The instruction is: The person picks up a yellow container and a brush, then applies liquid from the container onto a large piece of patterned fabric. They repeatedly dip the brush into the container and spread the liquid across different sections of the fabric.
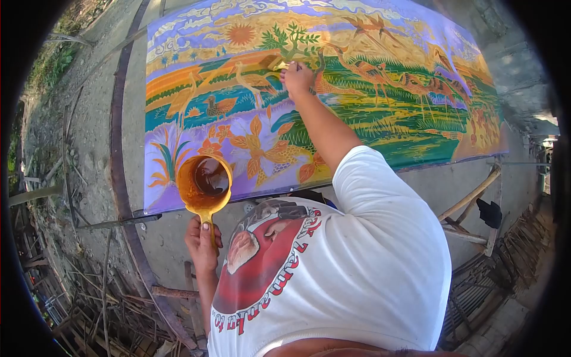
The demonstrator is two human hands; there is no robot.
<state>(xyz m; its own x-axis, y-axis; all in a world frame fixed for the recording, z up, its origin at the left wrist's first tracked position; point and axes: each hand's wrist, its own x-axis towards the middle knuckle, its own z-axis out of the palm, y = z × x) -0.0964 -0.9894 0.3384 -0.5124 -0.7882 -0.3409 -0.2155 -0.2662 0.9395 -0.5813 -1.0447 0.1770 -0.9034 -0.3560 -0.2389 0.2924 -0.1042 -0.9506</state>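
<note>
My left hand [203, 241] is wrapped round the handle of a yellow dipper [188, 184], its round cup holding dark reddish-brown liquid. Over the upper middle of a stretched, painted cloth [256, 149], my right hand [297, 78] grips a small brush [277, 65]. The brush's wide head meets the cloth at a brown-orange patch left of a green tree [291, 41]. Birds, flowers, water, grass and an orange sun [241, 34] cover the cloth.
A dark beam [118, 137] runs along the cloth's left side. Wooden poles [473, 193] prop the right side, with a black cloth [489, 213] hanging there. Sticks [476, 291] lie at the lower right, and grey ground [172, 244] shows below the cloth.
</note>
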